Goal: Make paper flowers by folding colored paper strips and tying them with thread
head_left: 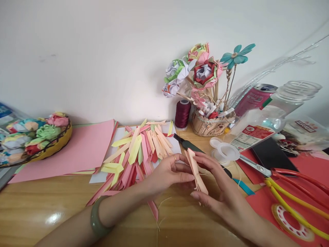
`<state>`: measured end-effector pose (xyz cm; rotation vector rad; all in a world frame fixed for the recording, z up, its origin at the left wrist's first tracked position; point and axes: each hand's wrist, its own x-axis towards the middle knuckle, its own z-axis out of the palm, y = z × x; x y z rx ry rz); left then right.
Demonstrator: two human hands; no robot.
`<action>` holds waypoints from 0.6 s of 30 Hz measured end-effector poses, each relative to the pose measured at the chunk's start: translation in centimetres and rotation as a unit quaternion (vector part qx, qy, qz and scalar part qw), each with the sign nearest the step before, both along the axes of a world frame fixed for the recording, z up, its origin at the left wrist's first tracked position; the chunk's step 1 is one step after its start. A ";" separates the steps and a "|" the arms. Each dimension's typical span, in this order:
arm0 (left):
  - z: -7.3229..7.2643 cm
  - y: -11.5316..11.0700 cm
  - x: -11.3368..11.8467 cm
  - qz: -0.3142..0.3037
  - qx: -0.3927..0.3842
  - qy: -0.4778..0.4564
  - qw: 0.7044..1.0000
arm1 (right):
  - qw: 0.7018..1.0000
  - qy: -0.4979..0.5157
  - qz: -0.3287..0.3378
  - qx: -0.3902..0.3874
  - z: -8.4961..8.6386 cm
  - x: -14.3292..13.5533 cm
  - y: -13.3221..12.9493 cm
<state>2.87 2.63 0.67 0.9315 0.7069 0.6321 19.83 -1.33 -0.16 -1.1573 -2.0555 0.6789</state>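
Between my two hands, above the wooden table, is a bundle of folded peach paper strips (197, 173), held tilted with a thin thread about its middle. My left hand (173, 169) grips its left side with thumb and fingers. On the other side, my right hand (218, 181) has its thumb at the lower end and its fingers near the upper end. A pile of folded paper strips (135, 147) in yellow, pink, peach and red lies just left of the hands. Some loose thread (160, 206) rests on the table below them.
A maroon thread spool (182, 115) and a basket of paper flowers (213, 125) stand by the wall. Scissors (269, 172), a clear plastic jar (267, 120) and red paper (290, 202) are at right. Pink paper sheets (84, 147) and a yellow flower basket (58, 144) lie left.
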 end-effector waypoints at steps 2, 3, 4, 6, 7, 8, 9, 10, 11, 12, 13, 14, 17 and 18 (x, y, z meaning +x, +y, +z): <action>0.0 0.0 0.0 0.014 0.012 0.014 1.000 | 1.000 -0.002 0.007 -0.008 -0.1 0.0 0.0; 0.0 0.0 0.0 0.017 0.024 0.022 0.999 | 1.000 -0.006 0.008 -0.003 -0.2 0.1 0.1; 0.0 0.0 -0.1 0.018 0.034 0.033 0.999 | 1.000 -0.011 0.005 0.007 -0.2 0.1 0.1; 0.1 0.0 0.0 0.009 0.046 0.047 0.998 | 0.999 -0.029 0.002 0.031 -0.3 0.2 0.1; 0.1 0.0 0.0 0.003 0.049 0.049 0.998 | 0.998 -0.043 0.005 0.039 -0.4 0.2 0.1; 0.1 0.0 0.0 -0.002 0.052 0.049 0.997 | 0.997 -0.060 0.010 0.041 -0.3 0.3 0.1; 0.2 0.0 0.0 -0.006 0.055 0.048 0.997 | 0.996 -0.076 0.015 0.039 -0.3 0.4 0.2; 0.2 0.0 0.0 -0.009 0.058 0.048 0.997 | 0.995 -0.087 0.017 0.036 -0.2 0.4 0.2; 0.2 0.0 0.1 -0.009 0.059 0.048 0.997 | 0.995 -0.093 0.017 0.031 -0.2 0.4 0.3; 0.3 0.1 0.1 -0.006 0.059 0.052 0.997 | 0.995 -0.092 0.013 0.027 -0.1 0.5 0.3; 0.4 0.1 0.0 -0.001 0.058 0.057 0.997 | 0.996 -0.088 0.009 0.021 -0.1 0.5 0.4; 0.4 0.1 0.0 0.002 0.058 0.062 0.996 | 0.996 -0.082 0.004 0.017 -0.1 0.5 0.4; 0.7 0.2 -0.2 -0.012 0.074 0.078 0.994 | 0.998 -0.069 0.000 -0.002 -0.2 0.6 0.5; 0.7 0.2 -0.2 -0.014 0.086 0.085 0.993 | 0.998 -0.066 0.003 -0.008 -0.3 0.6 0.5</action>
